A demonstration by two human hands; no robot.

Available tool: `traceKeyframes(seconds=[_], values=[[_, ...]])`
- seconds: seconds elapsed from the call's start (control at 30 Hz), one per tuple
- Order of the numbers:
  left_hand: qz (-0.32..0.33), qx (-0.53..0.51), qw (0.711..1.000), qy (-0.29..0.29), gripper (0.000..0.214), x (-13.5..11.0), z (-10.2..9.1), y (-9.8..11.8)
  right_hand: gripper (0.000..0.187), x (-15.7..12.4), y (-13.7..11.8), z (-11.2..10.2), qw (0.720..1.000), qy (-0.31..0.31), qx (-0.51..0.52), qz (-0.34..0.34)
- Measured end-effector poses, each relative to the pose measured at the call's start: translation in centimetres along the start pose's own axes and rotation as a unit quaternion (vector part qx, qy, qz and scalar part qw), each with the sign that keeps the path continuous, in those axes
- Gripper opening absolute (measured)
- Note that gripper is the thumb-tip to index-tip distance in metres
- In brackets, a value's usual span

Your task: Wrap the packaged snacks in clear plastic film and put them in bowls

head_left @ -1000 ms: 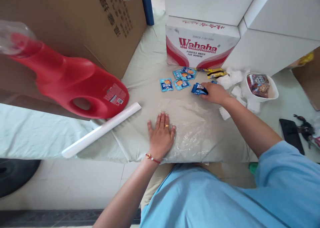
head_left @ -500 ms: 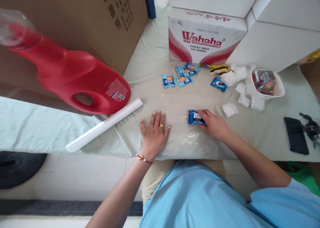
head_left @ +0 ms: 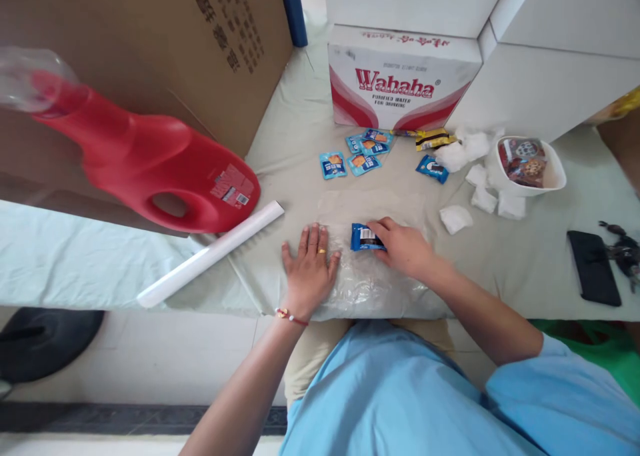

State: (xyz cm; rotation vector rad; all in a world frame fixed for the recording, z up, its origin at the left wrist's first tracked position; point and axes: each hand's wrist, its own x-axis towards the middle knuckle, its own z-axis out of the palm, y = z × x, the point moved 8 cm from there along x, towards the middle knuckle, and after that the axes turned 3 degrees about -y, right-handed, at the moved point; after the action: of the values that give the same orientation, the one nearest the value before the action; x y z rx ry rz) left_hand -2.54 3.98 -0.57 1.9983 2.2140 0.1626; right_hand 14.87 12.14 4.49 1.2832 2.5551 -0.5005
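Note:
My left hand (head_left: 309, 266) lies flat, fingers spread, pressing the left edge of a clear plastic sheet (head_left: 380, 279) spread on the pale green cloth. My right hand (head_left: 403, 246) pinches a small blue snack packet (head_left: 364, 237) and holds it on the sheet, just right of my left hand. Several more blue packets (head_left: 357, 156) lie farther back, with another single blue packet (head_left: 431, 169) and a yellow packet (head_left: 433, 139) to their right.
A red jug (head_left: 150, 166) lies tilted at the left beside a white roll (head_left: 213, 253). A Wahaha carton (head_left: 395, 83) and white boxes stand behind. White bowl of snacks (head_left: 545, 179), white wads (head_left: 455, 219), a black phone (head_left: 593, 267) and keys (head_left: 620, 249) sit right.
My right hand has carried the blue packet from the pile at the back down and left onto the plastic sheet, close to my left hand. My left hand stayed flat on the sheet.

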Motion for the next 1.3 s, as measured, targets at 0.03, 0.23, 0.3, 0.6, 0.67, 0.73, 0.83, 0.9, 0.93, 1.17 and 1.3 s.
traceKeyframes(seconds=[0.03,0.23,0.3,0.6,0.67,0.73,0.83,0.9,0.93,1.17,1.3], values=[[0.0,0.001,1.0,0.0,0.065,0.0,0.0,0.0,0.065,0.2,-0.3,0.4,1.0,-0.006,-0.004,-0.006],[0.0,0.008,1.0,-0.002,0.065,0.0,0.0,0.0,0.071,0.1,-0.2,0.6,1.0,0.008,-0.008,-0.021],[-0.001,0.006,1.0,-0.003,0.065,0.0,0.0,0.0,0.06,0.1,-0.1,0.4,1.0,0.006,-0.01,-0.028],[0.003,-0.009,1.0,0.009,0.064,0.0,-0.4,0.1,0.054,0.5,-0.4,0.7,0.999,0.008,-0.018,-0.029],[0.002,-0.01,1.0,0.01,0.065,-0.1,-0.4,0.1,0.053,0.5,-0.3,0.8,1.0,0.003,-0.018,-0.022],[0.002,-0.011,1.0,0.009,0.065,-0.1,-0.3,0.1,0.054,0.4,-0.2,0.7,1.0,0.006,-0.013,-0.016],[0.001,-0.012,1.0,0.008,0.065,-0.1,-0.4,0.2,0.056,0.5,-0.1,0.8,1.0,0.011,-0.005,-0.014],[-0.002,-0.014,1.0,0.008,0.065,-0.1,-0.5,0.1,0.056,0.6,-0.3,1.0,1.0,0.01,-0.001,-0.016],[-0.003,-0.016,1.0,0.006,0.065,0.0,-0.5,0.1,0.057,0.6,-0.3,1.1,1.0,0.012,0.003,-0.019],[-0.015,-0.086,0.996,0.03,0.068,-0.8,-0.9,-1.9,0.05,-3.8,1.9,-0.3,0.985,0.115,0.115,-0.054],[0.077,-0.086,0.989,0.092,0.054,-2.6,-2.9,-2.5,0.036,-8.8,2.2,1.3,0.964,0.13,0.166,-0.164]])
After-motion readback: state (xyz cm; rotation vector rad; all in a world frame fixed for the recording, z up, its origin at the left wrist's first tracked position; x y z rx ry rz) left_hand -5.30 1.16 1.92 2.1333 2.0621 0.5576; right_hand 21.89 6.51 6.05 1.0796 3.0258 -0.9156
